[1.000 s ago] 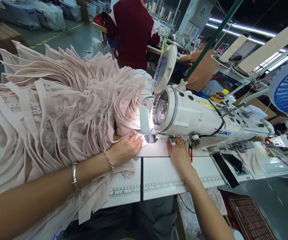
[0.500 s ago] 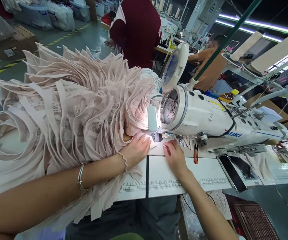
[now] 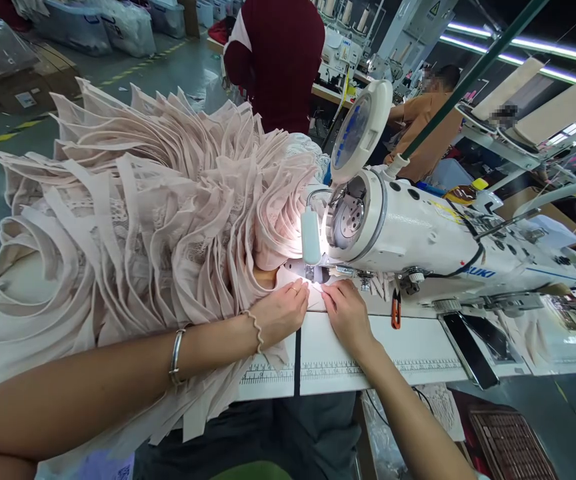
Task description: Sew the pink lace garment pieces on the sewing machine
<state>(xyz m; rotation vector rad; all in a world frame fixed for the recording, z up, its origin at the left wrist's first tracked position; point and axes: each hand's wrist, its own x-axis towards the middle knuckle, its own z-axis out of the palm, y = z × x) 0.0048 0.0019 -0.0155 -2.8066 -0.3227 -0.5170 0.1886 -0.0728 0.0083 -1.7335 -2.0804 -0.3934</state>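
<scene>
My left hand (image 3: 284,311) and my right hand (image 3: 347,315) meet just in front of the needle area of a white sewing machine (image 3: 413,230). Between them lies a pale pink fabric piece (image 3: 316,302), its edge pinched in the closed fingers of both hands. A small lamp lights the spot. Beside my left forearm rises a big heap of pale pink garments (image 3: 168,213) with lace parts and loose straps. Under the machine arm, to the right of my right hand, lie thread snips (image 3: 396,309) with orange handles.
A phone (image 3: 469,350) lies on the table at right, over the printed ruler strip (image 3: 418,366). A magnifier lens (image 3: 361,130) stands above the machine head. Two people work beyond, one in a maroon top (image 3: 283,67). Plastic bins (image 3: 73,27) stand on the floor at back left.
My hands have come closer together, and their fingertips now nearly meet on the fabric edge. The fabric in front of the needle has shifted. The whole view has moved slightly.
</scene>
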